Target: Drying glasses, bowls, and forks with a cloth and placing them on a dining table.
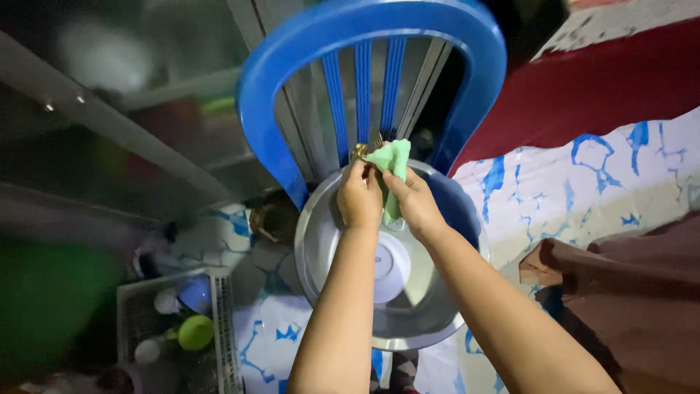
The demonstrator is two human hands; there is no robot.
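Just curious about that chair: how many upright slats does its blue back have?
3. The blue chair has three slats side by side in the middle of its back, above the hands; their lower ends are hidden behind the green cloth.

Both bare arms reach straight out from the bottom of the view, forearms angling in toward each other so the hands meet up front. Left hand (359,198) is curled into a loose fist, fingers (355,173) pinched closed at the top. Right hand (414,203) sits just beside it, nearly touching, its fingers (389,179) pinched closed too.
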